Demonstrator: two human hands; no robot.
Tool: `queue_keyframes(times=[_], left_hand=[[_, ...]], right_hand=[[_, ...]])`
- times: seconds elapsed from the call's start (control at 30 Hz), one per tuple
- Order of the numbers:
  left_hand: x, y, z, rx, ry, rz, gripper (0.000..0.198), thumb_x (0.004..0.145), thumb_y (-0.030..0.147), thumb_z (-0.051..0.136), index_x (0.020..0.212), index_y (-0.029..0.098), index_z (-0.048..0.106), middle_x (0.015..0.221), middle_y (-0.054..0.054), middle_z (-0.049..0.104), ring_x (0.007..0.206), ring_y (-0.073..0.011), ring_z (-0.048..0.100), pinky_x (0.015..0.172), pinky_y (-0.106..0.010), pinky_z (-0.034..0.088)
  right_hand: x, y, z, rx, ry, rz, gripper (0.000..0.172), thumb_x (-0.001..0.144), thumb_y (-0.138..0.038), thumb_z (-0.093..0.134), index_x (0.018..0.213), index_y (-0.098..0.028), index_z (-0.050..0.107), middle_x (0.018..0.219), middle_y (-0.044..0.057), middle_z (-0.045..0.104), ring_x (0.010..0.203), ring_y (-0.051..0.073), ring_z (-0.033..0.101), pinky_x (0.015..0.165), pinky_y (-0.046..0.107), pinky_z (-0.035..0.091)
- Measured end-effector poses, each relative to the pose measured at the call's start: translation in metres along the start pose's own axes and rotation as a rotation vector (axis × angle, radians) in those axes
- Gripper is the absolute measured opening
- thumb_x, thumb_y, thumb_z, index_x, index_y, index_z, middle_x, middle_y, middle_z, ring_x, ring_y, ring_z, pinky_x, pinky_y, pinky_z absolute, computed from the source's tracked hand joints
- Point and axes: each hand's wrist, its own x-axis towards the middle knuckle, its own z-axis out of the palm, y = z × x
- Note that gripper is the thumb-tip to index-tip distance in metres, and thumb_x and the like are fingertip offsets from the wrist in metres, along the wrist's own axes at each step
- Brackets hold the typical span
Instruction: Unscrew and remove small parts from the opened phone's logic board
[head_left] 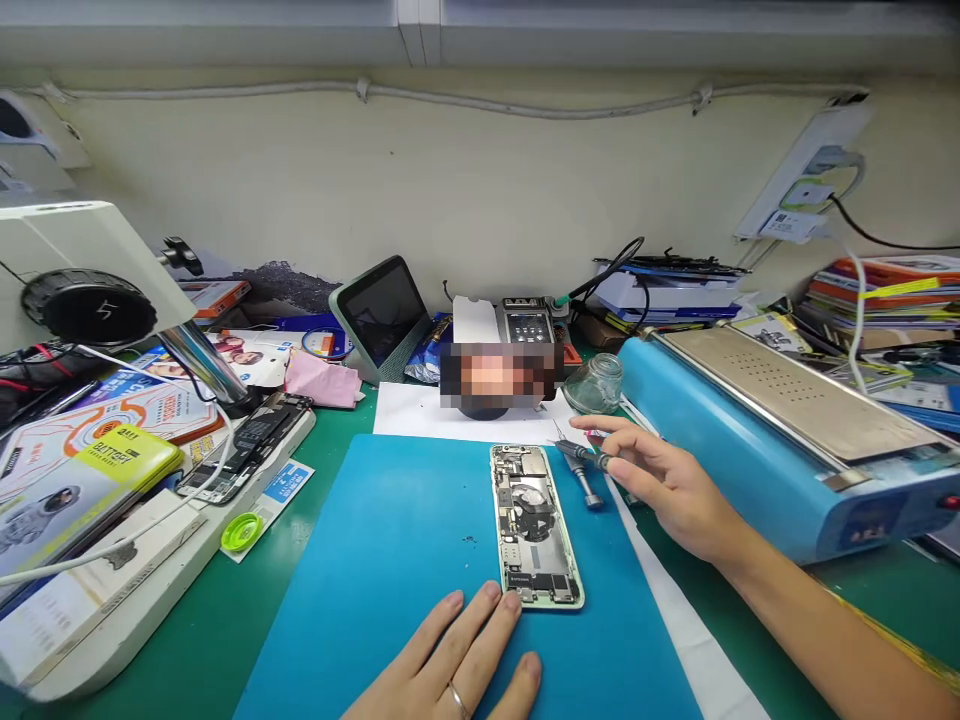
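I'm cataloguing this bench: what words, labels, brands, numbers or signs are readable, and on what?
"BATTERY", apparently: yellow box.
White logo, letters unclear: black knob.
Too small or blurred: orange-and-white box, blue-and-white card, white plug, central opened phone.

We see an opened phone (pixel 534 527) lying flat at five o'clock of our view, pale-green rimmed, silvery inside with a dark round patch, its top toward half past eleven. At its one o'clock, we see a grey screwdriver (pixel 587 487) lying and a dark slim screwdriver (pixel 595 458) pointing toward ten.
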Motion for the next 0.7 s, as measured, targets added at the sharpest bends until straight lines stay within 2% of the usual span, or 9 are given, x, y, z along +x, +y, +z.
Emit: queue_keyframes(times=[0.13,0.23,0.3,0.37,0.43,0.53,0.63,0.7], left_hand=[[0.001,-0.008,-0.002,0.056,0.029,0.118,0.058,0.114,0.049,0.043,0.164,0.019,0.038,0.166,-0.013,0.044,0.152,-0.0282,0.045,0.114,-0.037,0.051],[-0.001,-0.009,-0.002,0.036,0.003,0.107,0.062,0.113,0.051,0.042,0.165,0.017,0.035,0.166,-0.016,0.042,0.153,-0.0313,0.042,0.117,-0.042,0.048],[-0.003,-0.008,0.0,0.002,-0.012,0.095,0.06,0.114,0.043,0.044,0.166,0.015,0.033,0.168,-0.018,0.038,0.156,-0.0332,0.037,0.121,-0.045,0.043],[-0.005,-0.008,-0.001,-0.077,-0.056,0.089,0.061,0.113,0.037,0.047,0.166,0.013,0.03,0.169,-0.021,0.032,0.159,-0.0344,0.031,0.124,-0.047,0.038],[-0.004,-0.009,-0.006,-0.207,-0.134,0.084,0.074,0.109,0.046,0.053,0.168,0.013,0.025,0.172,-0.023,0.024,0.161,-0.0358,0.023,0.127,-0.048,0.033],[0.002,-0.009,-0.022,-0.401,-0.28,0.05,0.101,0.095,0.063,0.067,0.17,0.015,0.02,0.175,-0.022,0.009,0.162,-0.0399,0.014,0.13,-0.054,0.026],[0.01,-0.007,-0.042,-0.463,-0.406,-0.005,0.1,0.09,0.054,0.074,0.168,0.015,0.027,0.174,-0.024,0.009,0.161,-0.0428,0.014,0.129,-0.06,0.024],[0.012,-0.005,-0.051,-0.472,-0.433,-0.017,0.096,0.09,0.047,0.074,0.168,0.014,0.029,0.174,-0.024,0.009,0.161,-0.043,0.014,0.128,-0.063,0.024]], right_hand=[[-0.002,-0.016,-0.009,0.285,0.071,0.093,0.033,0.093,-0.056,0.069,0.086,-0.023,0.068,0.124,0.013,0.079,0.121,0.035,0.073,0.1,0.054,0.059],[-0.008,-0.038,-0.007,0.455,0.067,0.095,0.029,0.094,-0.054,0.067,0.091,-0.025,0.072,0.104,0.008,0.081,0.109,0.031,0.076,0.098,0.05,0.062],[-0.017,-0.054,0.002,0.535,0.103,0.1,0.032,0.097,-0.052,0.064,0.079,-0.025,0.065,0.08,0.003,0.071,0.09,0.026,0.076,0.089,0.045,0.065],[-0.029,-0.068,0.018,0.577,0.189,0.133,0.038,0.1,-0.048,0.059,0.071,-0.024,0.049,0.066,-0.002,0.054,0.063,0.018,0.063,0.074,0.039,0.065],[-0.043,-0.078,0.035,0.562,0.273,0.161,0.038,0.102,-0.046,0.056,0.075,-0.025,0.04,0.064,-0.006,0.045,0.049,0.011,0.045,0.056,0.031,0.057],[-0.063,-0.084,0.056,0.48,0.348,0.151,0.027,0.102,-0.048,0.057,0.091,-0.028,0.042,0.067,-0.009,0.043,0.046,0.01,0.036,0.043,0.023,0.038],[-0.076,-0.082,0.067,0.328,0.418,0.114,0.022,0.096,-0.04,0.067,0.105,-0.029,0.05,0.068,-0.009,0.043,0.047,0.009,0.033,0.043,0.022,0.03],[-0.081,-0.08,0.074,0.222,0.436,0.088,0.023,0.091,-0.031,0.071,0.107,-0.027,0.055,0.066,-0.009,0.045,0.048,0.009,0.036,0.045,0.024,0.03]])
